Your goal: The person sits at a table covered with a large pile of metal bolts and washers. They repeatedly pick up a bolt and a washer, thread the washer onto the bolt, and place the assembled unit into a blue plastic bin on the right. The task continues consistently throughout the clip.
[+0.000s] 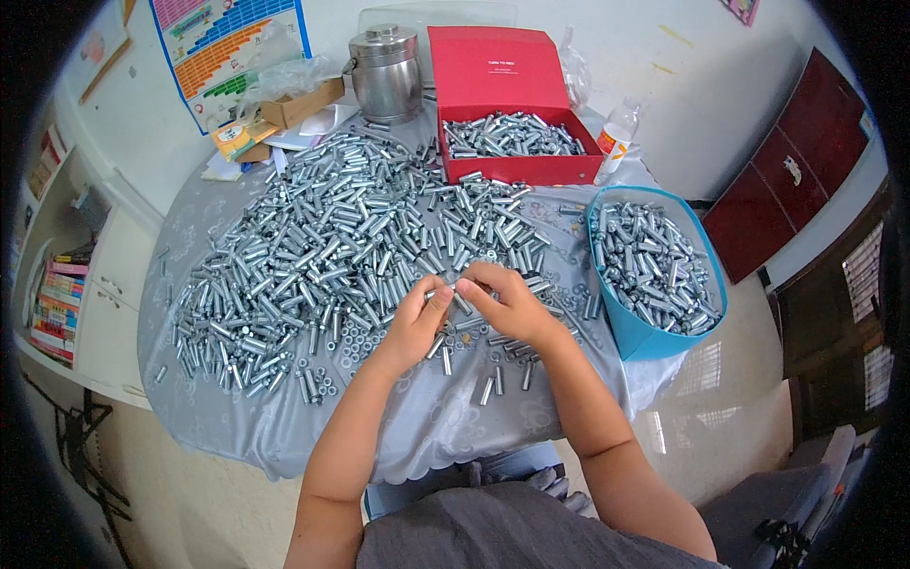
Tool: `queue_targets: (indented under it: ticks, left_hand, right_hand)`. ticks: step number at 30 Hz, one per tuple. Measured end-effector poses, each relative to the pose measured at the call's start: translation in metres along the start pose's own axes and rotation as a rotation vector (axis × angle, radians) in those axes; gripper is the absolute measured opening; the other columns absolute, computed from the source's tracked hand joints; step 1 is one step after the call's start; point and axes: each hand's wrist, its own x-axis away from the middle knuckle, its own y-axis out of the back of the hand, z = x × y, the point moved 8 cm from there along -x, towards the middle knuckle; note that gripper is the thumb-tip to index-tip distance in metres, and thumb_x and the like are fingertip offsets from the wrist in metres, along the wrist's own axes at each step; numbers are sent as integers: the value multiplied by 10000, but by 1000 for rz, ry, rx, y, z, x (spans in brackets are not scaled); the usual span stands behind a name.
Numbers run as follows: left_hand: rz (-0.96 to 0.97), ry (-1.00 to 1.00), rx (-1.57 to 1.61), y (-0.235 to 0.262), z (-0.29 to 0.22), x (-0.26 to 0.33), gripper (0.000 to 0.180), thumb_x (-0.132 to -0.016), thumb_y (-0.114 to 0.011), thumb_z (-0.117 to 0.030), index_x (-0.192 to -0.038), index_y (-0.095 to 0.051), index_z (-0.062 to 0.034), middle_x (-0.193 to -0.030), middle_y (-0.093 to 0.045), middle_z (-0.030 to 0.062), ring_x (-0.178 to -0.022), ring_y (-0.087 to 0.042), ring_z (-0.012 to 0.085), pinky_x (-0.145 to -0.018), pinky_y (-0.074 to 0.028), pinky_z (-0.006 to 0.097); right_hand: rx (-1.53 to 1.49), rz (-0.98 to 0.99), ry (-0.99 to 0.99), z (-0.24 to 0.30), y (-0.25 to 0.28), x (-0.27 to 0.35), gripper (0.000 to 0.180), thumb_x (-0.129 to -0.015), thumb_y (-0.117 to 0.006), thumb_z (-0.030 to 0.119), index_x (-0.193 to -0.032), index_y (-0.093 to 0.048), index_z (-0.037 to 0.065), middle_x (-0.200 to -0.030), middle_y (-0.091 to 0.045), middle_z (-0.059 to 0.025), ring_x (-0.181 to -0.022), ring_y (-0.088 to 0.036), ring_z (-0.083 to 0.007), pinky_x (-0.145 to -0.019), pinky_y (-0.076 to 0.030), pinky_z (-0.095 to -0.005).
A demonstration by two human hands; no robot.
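Observation:
My left hand and my right hand meet over the near side of the table. The fingers of both are closed in a pinch, thumbs toward each other. A bit of shiny silver metal shows at the left fingertips; it looks like part of an anchor bolt, mostly hidden by the fingers. What the right fingertips pinch is hidden. Beyond the hands spreads a big heap of silver metal anchor bolts with cylindrical sleeves. Loose nuts lie left of my left hand. A few loose sleeves lie below my hands.
A blue fabric bin full of anchor bolts stands at the right table edge. Behind the heap are an open red box holding more, a steel canister and a plastic bottle. A grey cloth covers the round table.

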Motion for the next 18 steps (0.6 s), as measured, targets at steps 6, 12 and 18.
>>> queue_targets:
  ticks: [6, 12, 18]
  left_hand:
    - [123, 79, -119, -11, -8, 1, 272, -900, -472, -312, -809, -479, -55, -602, -404, -22, -522, -362, 62, -485, -314, 211]
    - [277, 240, 1027, 6, 12, -3, 352, -884, -466, -391, -925, -541, -49, -692, -495, 1, -515, -401, 96, -475, -340, 235]
    - [-303, 47, 1233, 73, -4, -12, 377, -893, -440, -375, -1001, -526, -24, -810, -547, 26, -625, -422, 104, -573, -356, 232]
  right_hand:
    - [-72, -260, -38, -15, 26, 3, 268, -886, -472, 229, -797, -569, -4, -617, -491, -54, -576, -473, -120, -526, -380, -267]
    - [-291, -442, -133, -24, 42, 4, 333, -925, -403, 252, -772, -578, 13, -619, -480, 11, -581, -440, -53, -524, -359, -200]
    - [-46, -349, -166, -30, 32, 3, 273, -863, -525, 240, -743, -586, 2, -593, -512, -41, -544, -479, -115, -525, -395, -253]
